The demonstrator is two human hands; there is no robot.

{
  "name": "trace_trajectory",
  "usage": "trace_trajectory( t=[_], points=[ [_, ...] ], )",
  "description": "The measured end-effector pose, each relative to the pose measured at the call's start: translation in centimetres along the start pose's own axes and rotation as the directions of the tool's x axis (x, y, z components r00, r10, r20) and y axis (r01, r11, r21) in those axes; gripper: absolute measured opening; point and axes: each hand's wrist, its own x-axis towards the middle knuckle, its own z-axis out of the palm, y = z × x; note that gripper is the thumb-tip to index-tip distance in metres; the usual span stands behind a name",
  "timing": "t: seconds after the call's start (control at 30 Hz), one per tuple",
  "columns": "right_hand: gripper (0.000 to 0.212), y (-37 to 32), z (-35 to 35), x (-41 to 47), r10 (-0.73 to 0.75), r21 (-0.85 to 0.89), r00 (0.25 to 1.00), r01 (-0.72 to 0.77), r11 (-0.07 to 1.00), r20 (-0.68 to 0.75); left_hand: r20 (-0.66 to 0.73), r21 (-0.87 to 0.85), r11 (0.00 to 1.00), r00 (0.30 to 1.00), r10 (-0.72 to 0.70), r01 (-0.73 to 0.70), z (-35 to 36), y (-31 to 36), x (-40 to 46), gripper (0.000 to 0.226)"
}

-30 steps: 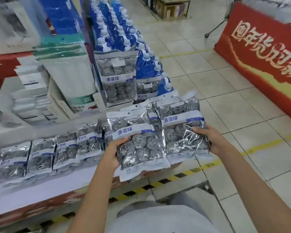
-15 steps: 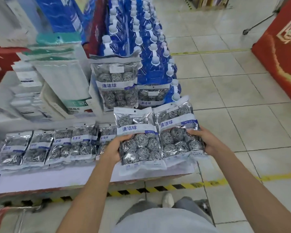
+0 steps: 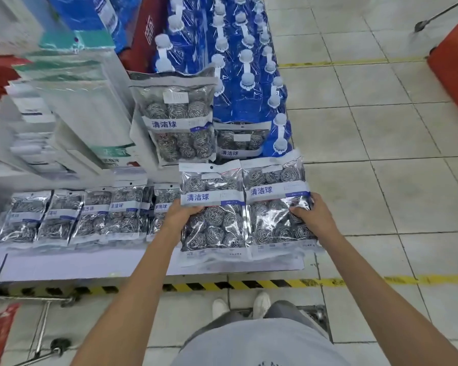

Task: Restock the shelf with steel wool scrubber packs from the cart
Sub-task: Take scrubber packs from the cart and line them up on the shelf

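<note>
My left hand (image 3: 181, 215) grips the left edge of a stack of steel wool scrubber packs (image 3: 213, 207), clear bags with a white and blue label band. My right hand (image 3: 311, 216) grips the right edge of a second stack (image 3: 273, 204) beside it. Both stacks sit low over the right end of the white shelf (image 3: 90, 265). A row of several packs (image 3: 74, 217) lies on the shelf to the left. Two bigger packs (image 3: 177, 122) stand upright behind.
Blue bottles (image 3: 246, 75) in shrink wrap fill the back right. White boxed goods (image 3: 72, 114) are stacked at the back left. A cart's metal frame and wheel (image 3: 56, 344) show at the lower left. Yellow-black tape (image 3: 249, 283) edges the shelf base on the tiled floor.
Both hands have lowered the two stacks toward the right end of the shelf and squared them side by side. The view has tilted further down.
</note>
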Motion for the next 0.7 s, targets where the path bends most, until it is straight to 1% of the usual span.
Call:
trace_trajectory(
  t=[0.07,0.1,0.2,0.3,0.4,0.47,0.57,0.7],
  points=[
    [0.068,0.1,0.4,0.3,-0.004,0.004,1.0,0.004,1.0,-0.018,-0.056,0.013,1.0,0.998,0.015,-0.014,0.4,-0.3,0.2,0.081],
    [0.068,0.0,0.5,0.5,-0.003,0.0,1.0,0.003,1.0,-0.02,-0.066,0.007,1.0,0.998,0.021,-0.021,0.5,-0.3,0.2,0.082],
    [0.063,-0.5,0.8,1.1,0.005,-0.014,1.0,-0.006,1.0,-0.02,-0.061,-0.017,0.999,0.997,0.042,-0.043,0.8,-0.2,0.4,0.068],
    [0.054,-1.0,1.0,1.7,0.003,-0.028,1.0,-0.003,1.0,-0.018,-0.045,-0.021,0.998,0.998,0.051,-0.052,1.1,0.1,0.7,0.061],
    [0.059,-1.0,1.3,1.7,0.002,-0.073,1.0,-0.003,0.997,-0.021,-0.048,0.02,0.997,0.996,0.073,-0.072,1.2,0.3,0.8,0.047],
    [0.06,-0.9,1.3,1.2,-0.044,-0.161,0.999,0.039,0.986,-0.027,-0.056,0.074,0.992,0.992,0.111,-0.107,1.1,0.1,0.7,0.038],
    [0.059,-0.7,1.0,0.4,-0.132,-0.323,0.991,0.114,0.94,-0.034,-0.064,0.147,0.975,0.983,0.175,-0.164,1.0,-0.1,0.3,0.038],
    [0.059,-0.7,0.8,-1.3,-0.217,-0.569,0.976,0.194,0.799,0.027,-0.032,0.254,0.938,0.968,0.251,-0.235,0.4,-0.6,-0.7,0.044]
  ],
)
